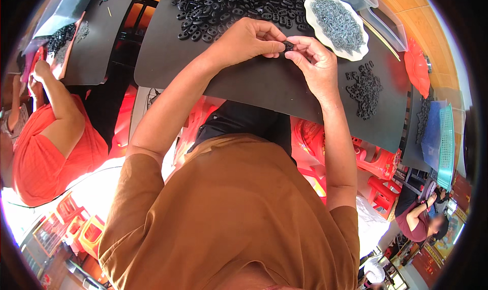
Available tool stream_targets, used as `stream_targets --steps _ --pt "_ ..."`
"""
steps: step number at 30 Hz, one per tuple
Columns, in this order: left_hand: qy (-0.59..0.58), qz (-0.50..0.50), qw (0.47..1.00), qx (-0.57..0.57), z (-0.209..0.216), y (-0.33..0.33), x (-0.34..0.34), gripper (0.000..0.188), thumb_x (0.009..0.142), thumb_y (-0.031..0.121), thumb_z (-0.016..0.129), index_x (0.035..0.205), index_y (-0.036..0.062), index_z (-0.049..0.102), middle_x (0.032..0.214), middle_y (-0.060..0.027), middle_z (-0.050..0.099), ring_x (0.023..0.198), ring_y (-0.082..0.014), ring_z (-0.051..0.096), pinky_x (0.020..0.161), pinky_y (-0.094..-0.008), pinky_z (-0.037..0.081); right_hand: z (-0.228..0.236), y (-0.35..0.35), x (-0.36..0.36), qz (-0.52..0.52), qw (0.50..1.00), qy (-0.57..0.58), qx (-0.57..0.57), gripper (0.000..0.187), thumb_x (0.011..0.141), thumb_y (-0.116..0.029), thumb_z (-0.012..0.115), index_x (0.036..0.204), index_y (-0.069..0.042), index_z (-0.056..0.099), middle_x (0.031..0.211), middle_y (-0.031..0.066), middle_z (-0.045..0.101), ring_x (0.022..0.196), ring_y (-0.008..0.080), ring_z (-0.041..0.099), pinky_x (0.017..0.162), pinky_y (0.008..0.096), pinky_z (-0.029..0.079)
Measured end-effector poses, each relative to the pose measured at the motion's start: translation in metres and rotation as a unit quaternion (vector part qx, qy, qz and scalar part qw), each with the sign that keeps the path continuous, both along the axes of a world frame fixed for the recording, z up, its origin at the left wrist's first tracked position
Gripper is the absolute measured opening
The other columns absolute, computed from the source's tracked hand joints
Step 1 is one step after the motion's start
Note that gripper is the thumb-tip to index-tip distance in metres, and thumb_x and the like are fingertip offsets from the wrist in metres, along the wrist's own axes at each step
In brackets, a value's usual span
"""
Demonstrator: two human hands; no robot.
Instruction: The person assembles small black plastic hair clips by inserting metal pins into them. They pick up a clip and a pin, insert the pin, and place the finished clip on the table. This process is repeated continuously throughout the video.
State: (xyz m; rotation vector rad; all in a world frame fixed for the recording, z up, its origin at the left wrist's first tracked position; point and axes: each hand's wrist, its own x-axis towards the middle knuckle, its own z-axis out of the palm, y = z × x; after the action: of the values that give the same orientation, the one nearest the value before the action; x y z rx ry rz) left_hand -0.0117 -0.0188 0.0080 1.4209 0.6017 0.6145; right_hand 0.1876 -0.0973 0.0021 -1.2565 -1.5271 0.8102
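Small black piece: between the fingertips of both hands, held up above the near part of the table; its details are too small to tell [288, 46].
Left hand: thumb and fingers pinched narrowly on the piece's left side [246, 40].
Right hand: thumb and fingertips closed in on the same piece from the right, the two hands nearly meeting [317, 61].
Dark table: under both hands, its near edge in front of the person's waist [254, 89].
Black oval pieces: many, with holes, heaped loosely beyond the left hand [218, 10].
White dish: wavy-rimmed, just beyond the right hand [352, 55], filled with small metallic parts [336, 25].
Little black parts: a loose pile, right of the right hand [365, 93].
Pale stick: lying slantwise right of the dish [382, 39].
Teal basket: farther right, past the table [446, 145].
Co-worker: in red, at a second table on the left [61, 142].
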Motion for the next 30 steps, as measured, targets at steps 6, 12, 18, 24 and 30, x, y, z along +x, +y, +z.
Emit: stream_targets --steps 6,12,18,24,30 --pt "0.022 -0.02 0.999 0.027 -0.005 0.003 -0.001 0.011 0.09 0.011 0.072 0.094 0.0005 0.072 0.078 -0.0017 0.067 0.073 -0.0076 0.061 0.068 -0.0226 0.05 0.007 -0.002 -0.007 -0.009 0.987 -0.126 0.101 0.03 0.075 -0.005 0.082 0.103 -0.006 0.07 0.085 0.0038 0.07 0.073 0.0122 0.066 0.068 0.0262 0.055" --pt "0.016 -0.046 0.998 0.035 -0.004 0.005 -0.003 0.012 0.09 0.012 0.072 0.093 0.0004 0.072 0.077 -0.002 0.067 0.073 -0.0076 0.061 0.069 -0.023 0.049 0.009 -0.005 -0.01 -0.014 0.973 -0.168 0.158 0.027 0.075 -0.005 0.081 0.099 -0.005 0.069 0.087 0.0072 0.071 0.073 0.0187 0.069 0.065 0.0292 0.055" --pt "0.003 -0.034 0.999 -0.01 0.004 -0.003 -0.005 0.011 0.09 0.012 0.072 0.09 0.0009 0.073 0.076 -0.0022 0.067 0.072 -0.0077 0.061 0.069 -0.0231 0.049 0.009 -0.007 -0.012 -0.02 0.962 -0.193 0.191 0.027 0.076 -0.004 0.08 0.1 -0.006 0.068 0.087 0.0072 0.07 0.074 0.0209 0.069 0.064 0.0302 0.055" --pt "-0.034 -0.025 0.999 -0.029 -0.001 -0.005 -0.003 0.011 0.09 0.013 0.072 0.093 0.0017 0.071 0.08 -0.0012 0.067 0.073 -0.0072 0.06 0.069 -0.0231 0.049 0.009 -0.007 -0.012 -0.029 0.973 -0.165 0.156 0.026 0.078 -0.004 0.08 0.101 -0.006 0.069 0.088 0.0052 0.072 0.074 0.0152 0.069 0.066 0.0279 0.056" --pt "0.012 -0.026 0.999 0.043 -0.002 -0.003 -0.003 0.013 0.091 0.014 0.07 0.095 0.0019 0.07 0.082 0.0 0.067 0.074 -0.0068 0.06 0.069 -0.0231 0.049 0.005 -0.008 -0.006 -0.01 0.997 -0.069 0.036 0.023 0.08 -0.001 0.078 0.101 -0.006 0.071 0.089 0.0044 0.072 0.075 0.0121 0.068 0.069 0.0254 0.055"
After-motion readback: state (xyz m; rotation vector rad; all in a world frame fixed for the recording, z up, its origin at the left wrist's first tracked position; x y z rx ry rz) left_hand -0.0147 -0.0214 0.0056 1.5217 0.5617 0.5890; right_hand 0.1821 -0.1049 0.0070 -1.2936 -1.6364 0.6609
